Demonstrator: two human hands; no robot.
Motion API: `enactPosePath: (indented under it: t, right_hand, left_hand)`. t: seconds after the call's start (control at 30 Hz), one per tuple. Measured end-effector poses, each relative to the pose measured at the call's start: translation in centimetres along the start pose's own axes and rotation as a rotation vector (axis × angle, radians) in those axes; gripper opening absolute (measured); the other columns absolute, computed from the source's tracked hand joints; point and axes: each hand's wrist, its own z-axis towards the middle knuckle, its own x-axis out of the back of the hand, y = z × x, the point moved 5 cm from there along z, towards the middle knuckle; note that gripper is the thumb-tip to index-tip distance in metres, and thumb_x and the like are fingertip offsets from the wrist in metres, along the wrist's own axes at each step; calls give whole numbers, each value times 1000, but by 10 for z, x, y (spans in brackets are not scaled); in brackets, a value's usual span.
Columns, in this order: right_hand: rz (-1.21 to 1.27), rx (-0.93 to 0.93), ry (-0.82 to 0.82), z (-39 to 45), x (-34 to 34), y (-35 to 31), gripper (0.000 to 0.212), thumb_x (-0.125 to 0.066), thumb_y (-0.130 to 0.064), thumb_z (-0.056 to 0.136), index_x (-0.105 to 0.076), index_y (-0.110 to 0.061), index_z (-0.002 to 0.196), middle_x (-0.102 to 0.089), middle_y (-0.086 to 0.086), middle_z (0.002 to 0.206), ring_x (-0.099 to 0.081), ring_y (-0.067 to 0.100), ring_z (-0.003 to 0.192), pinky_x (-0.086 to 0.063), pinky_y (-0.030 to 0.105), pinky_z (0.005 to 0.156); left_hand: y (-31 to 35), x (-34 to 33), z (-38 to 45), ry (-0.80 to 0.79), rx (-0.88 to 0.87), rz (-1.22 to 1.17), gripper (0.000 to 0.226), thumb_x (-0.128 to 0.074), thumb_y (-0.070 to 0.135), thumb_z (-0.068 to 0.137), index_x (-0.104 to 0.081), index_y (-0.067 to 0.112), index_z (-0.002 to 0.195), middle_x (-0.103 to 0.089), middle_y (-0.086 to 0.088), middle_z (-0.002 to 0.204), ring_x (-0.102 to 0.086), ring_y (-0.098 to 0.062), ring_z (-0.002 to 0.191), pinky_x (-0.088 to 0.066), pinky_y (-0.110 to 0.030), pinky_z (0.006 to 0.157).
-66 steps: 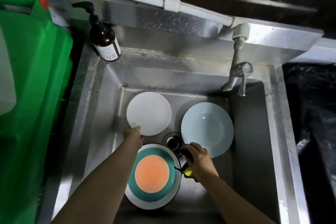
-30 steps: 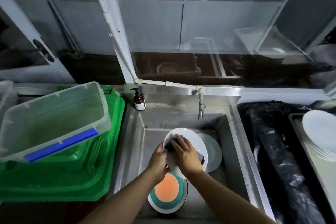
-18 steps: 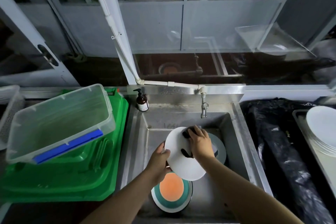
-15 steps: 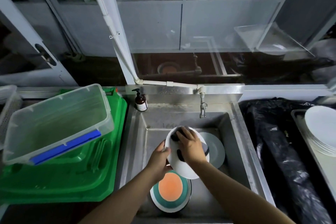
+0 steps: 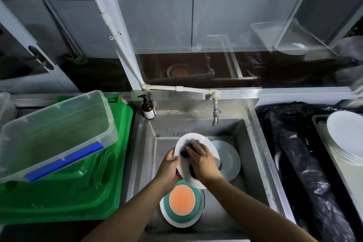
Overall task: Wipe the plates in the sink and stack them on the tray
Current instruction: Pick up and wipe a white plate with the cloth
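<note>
Two hands working above the sink point(image 5: 255, 143): left hand point(image 5: 169, 167) gripping white plate point(image 5: 196, 180) rim, right hand point(image 5: 202, 160) pressing dark cloth point(image 5: 185, 148) onto its tilted face.

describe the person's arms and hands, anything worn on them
Both forearms are bare up to the frame's lower edge: no sleeves show. The left hand and right hand have no gloves, and no watch, bracelet or ring is visible. Whether there are sleeves higher up is out of view.

Three plates at sink: white plate point(image 5: 196, 143), pale plate point(image 5: 229, 159), orange-teal plate point(image 5: 181, 202); one plate stack point(image 5: 347, 137); one soap bottle point(image 5: 148, 109).
</note>
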Motion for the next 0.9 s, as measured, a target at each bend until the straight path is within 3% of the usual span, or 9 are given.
enactPosePath:
  t: [0.13,0.27,0.4,0.47,0.57,0.67,0.77,0.83,0.9]
  right_hand:
    - [0,142,-3,-9,-1,-19,40,-58,-25,88,-68,-16,126,-56,10,141,-58,33,119,-49,38,102]
    - [-2,-87,-9,-4,13,38,51,-54,-38,80,-71,-13,121,-59,12,137,-57,42,120,-52,53,96]
    - [14,-217,-57,-6,19,50,51,-56,-28,79,-69,-9,124,-53,13,145,-46,44,131,-43,54,106]
    - [-11,-150,-13,-9,14,33,42,-51,-21,87,-70,-11,124,-53,10,146,-48,42,130,-45,52,105]
    - [27,94,45,-22,1,-6,42,-40,-36,99,-73,-15,116,-60,9,137,-60,38,115,-55,46,89]
    - [-22,180,-14,-28,1,-10,40,-41,-40,99,-67,-21,123,-53,4,145,-55,34,123,-52,46,92]
    - [-68,-29,-9,-18,10,31,48,-43,-32,87,-68,-18,125,-54,5,144,-52,37,128,-51,50,98]
    - [-48,-229,-83,-13,14,49,50,-44,-27,89,-61,-18,135,-43,4,154,-37,36,140,-41,50,107]
    - [-69,-280,-107,-14,9,50,47,-47,-22,95,-55,-21,141,-33,0,159,-26,32,145,-36,48,110]
  left_hand:
    - [-3,2,8,-10,-9,-22,41,-39,6,107,-59,29,136,-71,-9,125,-68,-36,114,-56,-58,93]
    - [-10,8,4,-5,25,-26,42,-43,7,106,-58,32,136,-69,-7,128,-64,-40,117,-52,-59,96]
    - [-14,6,0,-5,17,-44,43,-45,7,105,-58,34,136,-69,-5,128,-64,-39,116,-56,-55,89]
    - [-15,1,3,4,4,-70,42,-44,6,106,-57,31,138,-70,-6,128,-65,-39,116,-54,-58,94]
    - [-7,-4,5,30,-19,-78,36,-41,9,108,-57,27,136,-69,-9,126,-66,-39,114,-52,-62,99]
    - [-4,1,5,26,-28,-118,36,-40,8,109,-59,26,133,-70,-11,123,-67,-38,113,-53,-60,98]
    - [-2,8,2,42,-27,-121,37,-40,6,108,-60,30,126,-70,-5,122,-67,-33,109,-57,-51,91]
    - [-2,10,0,39,-31,-100,37,-43,7,107,-58,32,130,-67,-3,126,-65,-34,113,-58,-52,90]
    - [-3,11,0,47,-40,-95,39,-43,7,107,-55,32,134,-66,-3,128,-64,-36,115,-58,-53,91]
